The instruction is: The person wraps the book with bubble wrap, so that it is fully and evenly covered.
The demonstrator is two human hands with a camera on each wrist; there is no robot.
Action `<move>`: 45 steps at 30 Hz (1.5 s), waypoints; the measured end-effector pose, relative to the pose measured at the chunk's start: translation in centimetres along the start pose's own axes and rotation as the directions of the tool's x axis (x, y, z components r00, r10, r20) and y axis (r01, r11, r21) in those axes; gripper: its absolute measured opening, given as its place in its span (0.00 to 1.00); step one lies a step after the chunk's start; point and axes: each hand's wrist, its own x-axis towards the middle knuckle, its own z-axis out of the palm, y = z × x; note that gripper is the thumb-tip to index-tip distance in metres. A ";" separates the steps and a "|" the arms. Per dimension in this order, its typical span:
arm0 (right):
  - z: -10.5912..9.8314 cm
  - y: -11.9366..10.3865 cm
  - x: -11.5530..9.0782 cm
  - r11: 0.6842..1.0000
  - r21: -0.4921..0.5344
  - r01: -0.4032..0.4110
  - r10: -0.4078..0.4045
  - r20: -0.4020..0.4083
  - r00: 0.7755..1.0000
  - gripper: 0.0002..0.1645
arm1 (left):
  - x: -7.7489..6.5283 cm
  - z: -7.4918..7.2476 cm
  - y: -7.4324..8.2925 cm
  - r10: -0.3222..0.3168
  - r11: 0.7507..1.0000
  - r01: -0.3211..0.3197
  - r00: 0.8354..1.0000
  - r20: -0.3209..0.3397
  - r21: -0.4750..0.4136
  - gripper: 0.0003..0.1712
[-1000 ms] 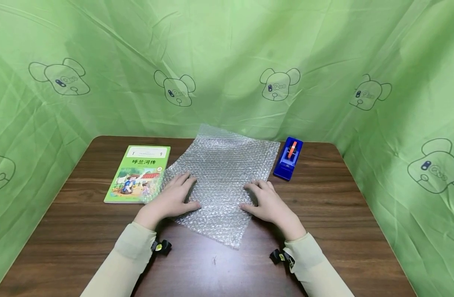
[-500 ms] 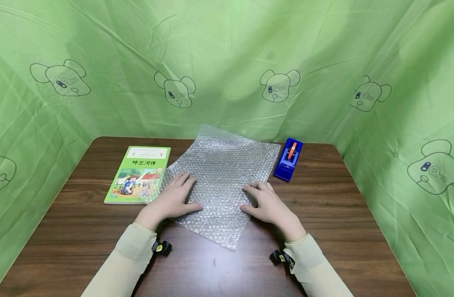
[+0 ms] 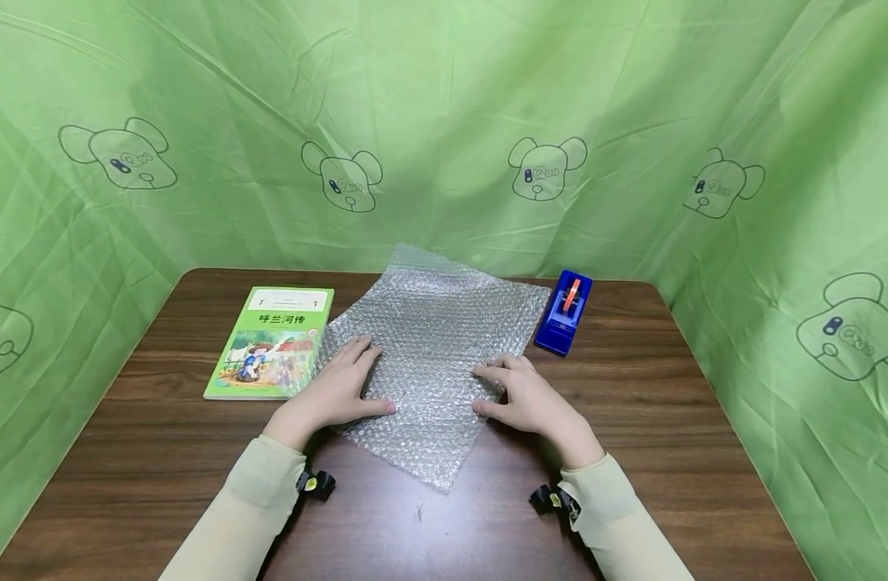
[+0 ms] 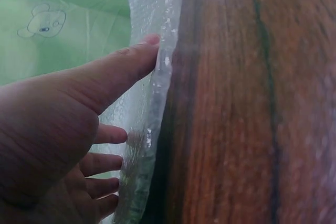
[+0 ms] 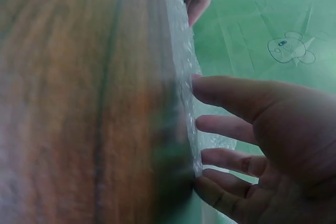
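A clear sheet of bubble wrap [image 3: 429, 339] lies askew across the middle of the table, its left corner overlapping a green book [image 3: 273, 331]. My left hand [image 3: 336, 389] rests on the sheet's left part, fingers spread and thumb pointing inward. On the right part, my right hand [image 3: 531, 397] touches the sheet with fingertips and thumb, also spread. In the left wrist view the thumb and fingers of the left hand [image 4: 58, 124] meet the bubble wrap [image 4: 144, 108]. The right wrist view shows the right hand's [image 5: 273, 135] fingertips against the bubble wrap [image 5: 185, 77].
A blue tape dispenser [image 3: 563, 315] with an orange roll stands just right of the sheet, near the back. The dark wooden table [image 3: 669, 452] ends at a green fabric curtain [image 3: 444, 121] printed with cartoon heads, which surrounds the back and sides.
The near corner of the bubble wrap has swung slightly left, and its right corner has shifted slightly right towards the tape dispenser. Both hands stay in nearly the same place.
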 end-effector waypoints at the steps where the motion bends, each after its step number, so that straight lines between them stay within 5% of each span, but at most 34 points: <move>1: -0.1 0.1 0.1 1.000 0.007 0.001 -0.001 0.002 1.000 0.36 | 0.0 0.0 -0.1 -0.004 1.000 0.004 1.000 0.002 -0.003 0.64; 17: -0.5 1.3 2.2 0.999 0.044 0.024 -0.021 -0.073 0.997 0.38 | -0.1 -0.5 -1.6 -0.002 0.999 0.004 1.000 0.028 -0.053 0.67; 30: 0.2 2.1 2.9 0.997 0.047 -0.063 0.061 0.043 0.997 0.54 | 0.0 -0.6 -2.5 0.007 0.997 -0.003 0.999 0.048 -0.075 0.67; 45: 0.8 1.9 2.1 0.997 0.021 -0.077 0.077 0.018 0.997 0.54 | -0.2 -1.2 -2.5 0.020 0.998 -0.018 0.999 0.031 -0.058 0.63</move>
